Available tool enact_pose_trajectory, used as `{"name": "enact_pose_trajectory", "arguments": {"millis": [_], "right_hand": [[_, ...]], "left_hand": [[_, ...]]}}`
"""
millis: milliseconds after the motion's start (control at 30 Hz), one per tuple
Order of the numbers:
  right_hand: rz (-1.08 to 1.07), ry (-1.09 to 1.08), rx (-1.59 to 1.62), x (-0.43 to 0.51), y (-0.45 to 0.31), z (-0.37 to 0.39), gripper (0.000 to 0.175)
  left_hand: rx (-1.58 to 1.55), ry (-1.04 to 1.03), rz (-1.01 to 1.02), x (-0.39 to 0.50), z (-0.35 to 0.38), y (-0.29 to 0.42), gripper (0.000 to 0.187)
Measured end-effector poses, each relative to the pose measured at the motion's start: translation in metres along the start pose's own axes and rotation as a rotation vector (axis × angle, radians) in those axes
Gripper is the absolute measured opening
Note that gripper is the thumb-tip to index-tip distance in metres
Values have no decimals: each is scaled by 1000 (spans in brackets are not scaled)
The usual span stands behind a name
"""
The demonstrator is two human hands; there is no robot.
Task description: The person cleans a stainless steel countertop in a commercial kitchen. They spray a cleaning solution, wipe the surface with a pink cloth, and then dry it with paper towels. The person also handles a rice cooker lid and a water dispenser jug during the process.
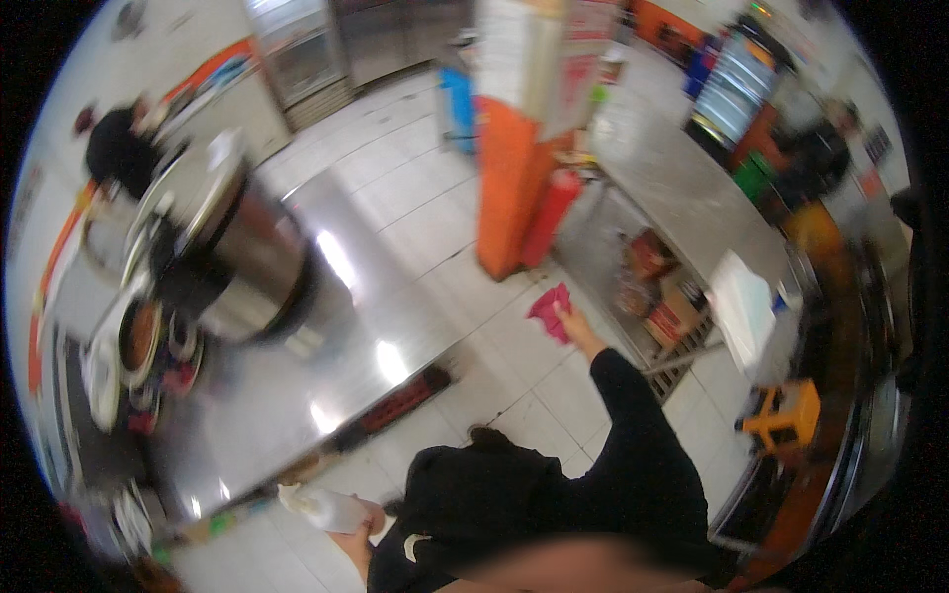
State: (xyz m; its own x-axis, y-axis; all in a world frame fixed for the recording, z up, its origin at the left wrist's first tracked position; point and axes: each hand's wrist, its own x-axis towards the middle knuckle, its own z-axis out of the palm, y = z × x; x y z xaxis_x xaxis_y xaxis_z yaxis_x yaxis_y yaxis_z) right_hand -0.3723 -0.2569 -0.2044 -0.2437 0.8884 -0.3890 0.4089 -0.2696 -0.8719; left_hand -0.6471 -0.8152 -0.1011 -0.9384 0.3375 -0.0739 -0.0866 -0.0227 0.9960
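Observation:
My right hand (573,324) is closed on a crumpled pink cloth (547,313), held out over the tiled floor beside the orange pillar. Low at the left of my body, my left hand (361,540) grips a translucent white plastic bottle (335,511); its top end points to the left, towards the edge of a stainless steel table (296,400). The image is blurred, so the bottle's cap and contents cannot be made out.
A large lidded metal pot (245,252) and smaller bowls (141,333) stand on the steel table. Ahead is an orange pillar (508,193) with a red fire extinguisher (552,215). A steel counter (667,170) and yellow stool (786,416) lie right. Two people are farther off.

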Motion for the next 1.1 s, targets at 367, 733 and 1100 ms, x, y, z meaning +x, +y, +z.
{"name": "enact_pose_trajectory", "arguments": {"millis": [367,733,1100], "right_hand": [[-188,134,1457,-48,-6,-228,55],[-110,514,1262,82,-12,-404,44],[-794,-399,-177,-42,-54,-116,82]], "left_hand": [[200,-651,-140,31,238,25,93],[128,-549,-173,26,230,25,90],[264,-846,10,26,369,39,93]]}}
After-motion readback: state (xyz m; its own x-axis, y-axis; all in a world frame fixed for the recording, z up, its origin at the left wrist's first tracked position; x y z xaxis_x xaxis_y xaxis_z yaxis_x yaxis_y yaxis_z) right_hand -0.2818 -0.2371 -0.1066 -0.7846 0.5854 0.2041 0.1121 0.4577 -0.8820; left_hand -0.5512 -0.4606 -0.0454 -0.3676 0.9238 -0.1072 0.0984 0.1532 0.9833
